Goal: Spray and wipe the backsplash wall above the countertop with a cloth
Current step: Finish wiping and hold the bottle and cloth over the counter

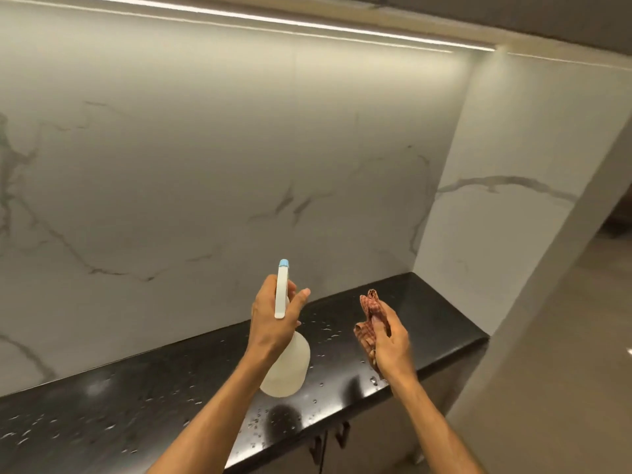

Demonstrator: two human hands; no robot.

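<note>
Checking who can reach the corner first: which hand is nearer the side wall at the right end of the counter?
Right. The right hand, holding the cloth, is nearer the side wall; the left hand, holding the spray bottle, is farther left.

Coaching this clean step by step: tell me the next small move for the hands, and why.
Probably squeeze the trigger. The left hand holds the spray bottle upright with its blue-tipped nozzle aimed at the marble backsplash, which shows no visible wetness, though droplets dot the black countertop. The right hand already has the bunched checked cloth ready to wipe afterwards.
</note>
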